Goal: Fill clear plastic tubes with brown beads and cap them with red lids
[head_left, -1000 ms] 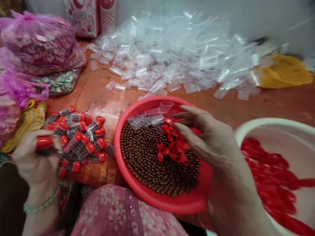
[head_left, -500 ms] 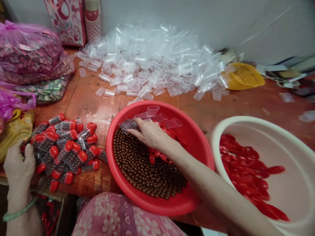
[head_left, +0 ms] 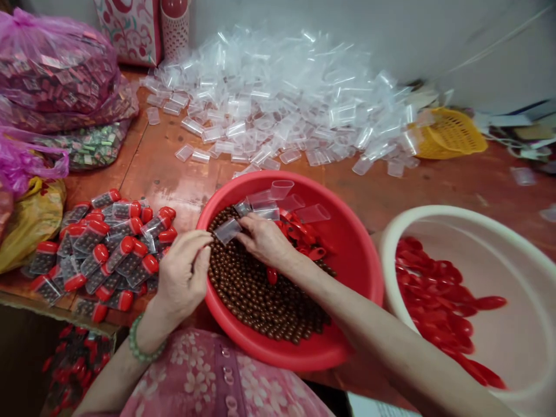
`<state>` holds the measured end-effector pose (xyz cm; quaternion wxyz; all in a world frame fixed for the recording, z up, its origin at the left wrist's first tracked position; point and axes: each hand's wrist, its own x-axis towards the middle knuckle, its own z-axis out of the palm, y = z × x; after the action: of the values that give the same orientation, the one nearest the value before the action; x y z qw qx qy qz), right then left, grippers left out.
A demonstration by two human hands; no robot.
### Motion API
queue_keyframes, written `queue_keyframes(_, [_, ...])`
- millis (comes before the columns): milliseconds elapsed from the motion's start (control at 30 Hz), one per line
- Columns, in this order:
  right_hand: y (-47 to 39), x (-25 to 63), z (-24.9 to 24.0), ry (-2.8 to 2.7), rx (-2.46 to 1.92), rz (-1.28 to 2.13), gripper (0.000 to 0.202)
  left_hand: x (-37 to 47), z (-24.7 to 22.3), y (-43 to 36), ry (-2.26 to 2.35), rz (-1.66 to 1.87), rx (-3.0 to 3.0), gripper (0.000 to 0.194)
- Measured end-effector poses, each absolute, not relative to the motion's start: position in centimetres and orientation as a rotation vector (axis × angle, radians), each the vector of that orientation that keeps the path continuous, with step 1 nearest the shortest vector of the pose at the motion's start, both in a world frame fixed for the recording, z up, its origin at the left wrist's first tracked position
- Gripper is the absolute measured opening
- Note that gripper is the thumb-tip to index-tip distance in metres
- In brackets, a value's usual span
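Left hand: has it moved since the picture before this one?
Yes. The left hand has gone rightward, from the far left side of the pile of red-capped containers to the left rim of the red basin.

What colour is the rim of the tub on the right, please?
The tub is creamy white, clearest in the head view.

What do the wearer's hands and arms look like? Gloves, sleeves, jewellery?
Left hand: ungloved, pale green beaded-looking bracelet at the wrist. Right hand: ungloved, nothing on the wrist; right forearm shows no sleeve. No rings visible.
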<state>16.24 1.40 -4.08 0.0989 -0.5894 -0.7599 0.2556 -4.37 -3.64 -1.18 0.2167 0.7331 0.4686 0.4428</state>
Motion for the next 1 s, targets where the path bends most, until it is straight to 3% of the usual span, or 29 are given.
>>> queue_keyframes(200, [1.7,17.3,-3.3,-2.172,-1.468,0.868,0.017,-3.0,-2.4,-4.0,1.268,1.181,2.192,0.02])
queue_keyframes(400, [1.2,16.0,-2.1,-2.628,-1.598,0.55,0.016,-2.2,-1.8,-3.4,1.268,1.072,2.19,0.018])
queue_keyframes(567, [1.7,15.2,-2.4,-2.853,-1.312,0.64,0.028,-2.0,-2.4,-3.0,1.249,1.056,2.166,0.02])
queue_keyframes(733, [2.7,15.7,-2.0,-2.753,-1.372,0.71,0.032,-2.1,-2.8,-3.0,1.224,1.093,2.109,0.024])
queue_keyframes(867, [2.2,15.0,-1.4,-3.052,-1.419,0.458,0.024,-2.1,-3.0,-3.0,1.2,1.099,2.075,0.026])
queue_keyframes(1000, [1.0,13.4,-1.9,-3.315,-1.374,0.251,0.032,-2.1,-3.1,-3.0,1.167,1.112,2.05,0.027])
